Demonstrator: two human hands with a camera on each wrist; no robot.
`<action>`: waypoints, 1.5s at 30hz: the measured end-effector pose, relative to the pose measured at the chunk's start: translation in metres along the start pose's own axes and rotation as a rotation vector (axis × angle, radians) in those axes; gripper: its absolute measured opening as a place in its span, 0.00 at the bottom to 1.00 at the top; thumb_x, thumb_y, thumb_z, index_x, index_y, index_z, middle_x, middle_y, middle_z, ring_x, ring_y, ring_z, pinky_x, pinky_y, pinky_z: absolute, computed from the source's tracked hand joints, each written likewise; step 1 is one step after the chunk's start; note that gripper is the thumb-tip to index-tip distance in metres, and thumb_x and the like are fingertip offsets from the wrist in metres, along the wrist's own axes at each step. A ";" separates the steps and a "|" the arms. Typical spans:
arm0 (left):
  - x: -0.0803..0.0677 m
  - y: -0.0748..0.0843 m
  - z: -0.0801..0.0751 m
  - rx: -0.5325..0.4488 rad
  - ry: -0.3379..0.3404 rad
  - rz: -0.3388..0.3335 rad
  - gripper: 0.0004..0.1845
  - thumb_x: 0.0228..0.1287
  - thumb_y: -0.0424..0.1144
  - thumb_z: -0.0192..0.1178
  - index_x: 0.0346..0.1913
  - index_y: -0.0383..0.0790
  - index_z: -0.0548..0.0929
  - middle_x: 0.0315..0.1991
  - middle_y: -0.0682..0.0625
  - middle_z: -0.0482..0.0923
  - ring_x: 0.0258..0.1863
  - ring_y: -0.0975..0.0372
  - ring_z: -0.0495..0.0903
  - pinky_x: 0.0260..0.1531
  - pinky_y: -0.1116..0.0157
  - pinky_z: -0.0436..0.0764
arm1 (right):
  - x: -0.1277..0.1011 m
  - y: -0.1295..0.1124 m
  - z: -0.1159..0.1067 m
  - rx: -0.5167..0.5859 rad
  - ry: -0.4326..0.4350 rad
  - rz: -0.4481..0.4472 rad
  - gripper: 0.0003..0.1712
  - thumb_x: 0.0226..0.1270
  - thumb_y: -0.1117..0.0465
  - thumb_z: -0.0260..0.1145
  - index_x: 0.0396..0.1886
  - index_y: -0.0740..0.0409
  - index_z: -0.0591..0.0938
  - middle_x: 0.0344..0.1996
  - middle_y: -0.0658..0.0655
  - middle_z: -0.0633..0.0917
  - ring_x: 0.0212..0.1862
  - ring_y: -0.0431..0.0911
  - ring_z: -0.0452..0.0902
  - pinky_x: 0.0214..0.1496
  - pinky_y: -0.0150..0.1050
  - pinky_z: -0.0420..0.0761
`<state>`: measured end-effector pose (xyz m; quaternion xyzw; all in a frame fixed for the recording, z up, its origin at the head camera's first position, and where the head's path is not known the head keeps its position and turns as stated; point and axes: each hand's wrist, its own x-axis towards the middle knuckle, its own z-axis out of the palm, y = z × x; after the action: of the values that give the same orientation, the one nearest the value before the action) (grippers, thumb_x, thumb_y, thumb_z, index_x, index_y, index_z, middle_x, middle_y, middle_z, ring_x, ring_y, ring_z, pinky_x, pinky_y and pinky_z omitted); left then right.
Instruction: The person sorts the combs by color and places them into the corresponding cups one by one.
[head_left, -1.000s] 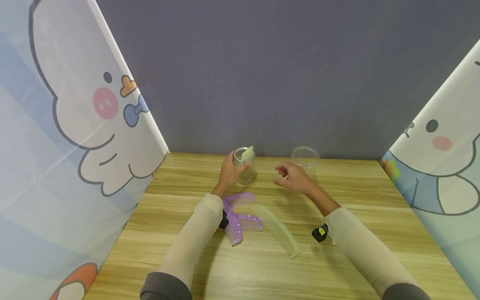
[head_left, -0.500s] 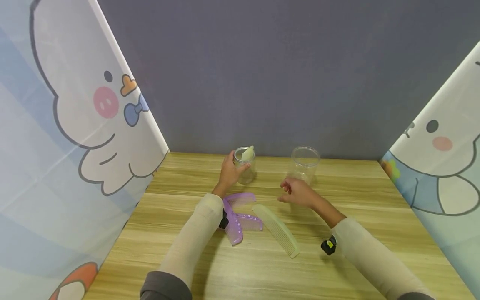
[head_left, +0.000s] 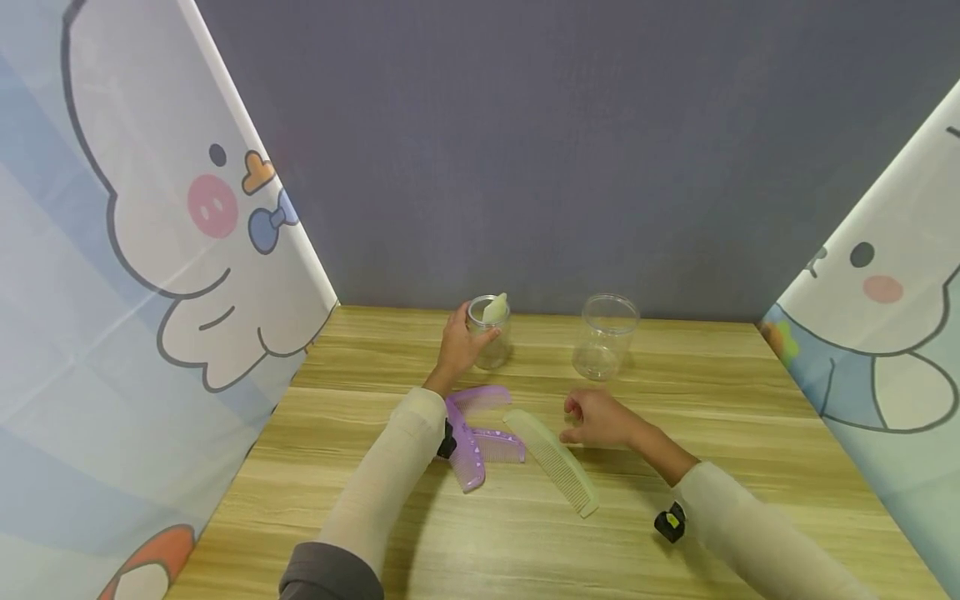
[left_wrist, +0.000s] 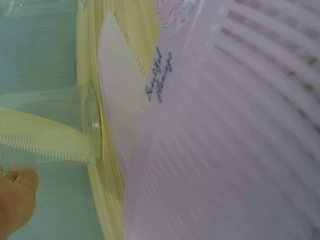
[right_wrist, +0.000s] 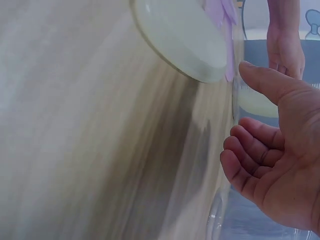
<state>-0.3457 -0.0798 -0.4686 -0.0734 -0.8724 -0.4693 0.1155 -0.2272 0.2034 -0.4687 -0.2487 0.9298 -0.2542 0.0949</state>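
My left hand (head_left: 456,346) grips a clear jar (head_left: 492,354) near the back of the table. Inside that jar leans a pale green comb (head_left: 495,309), its end above the rim; the left wrist view shows the comb's teeth (left_wrist: 42,145) through the wall. My right hand (head_left: 600,419) holds nothing, its fingers loosely curled and thumb apart, just right of a larger light green comb (head_left: 553,462) lying on the table. In the right wrist view this green comb (right_wrist: 182,37) lies ahead of the thumb. Purple combs (head_left: 467,450) overlap in a pile below my left wrist.
A second clear jar (head_left: 606,343), wider and with nothing in it, stands at the back right. The wooden table (head_left: 712,392) meets a grey wall (head_left: 540,167) behind. Cartoon-printed sheets (head_left: 247,317) flank both sides.
My right hand has drawn back from beside the wider jar toward the green comb on the table. The left hand and its jar have stayed in place.
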 end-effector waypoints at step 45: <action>-0.001 -0.001 0.000 -0.003 0.006 0.011 0.47 0.60 0.54 0.73 0.75 0.36 0.64 0.67 0.36 0.72 0.66 0.44 0.73 0.67 0.46 0.74 | -0.030 -0.029 0.018 -0.273 -0.095 0.185 0.25 0.49 0.54 0.79 0.35 0.68 0.78 0.31 0.60 0.80 0.37 0.53 0.78 0.42 0.52 0.80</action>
<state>-0.3455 -0.0803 -0.4701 -0.0769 -0.8710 -0.4701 0.1205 -0.1837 0.1893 -0.4676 -0.1842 0.9691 -0.1038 0.1270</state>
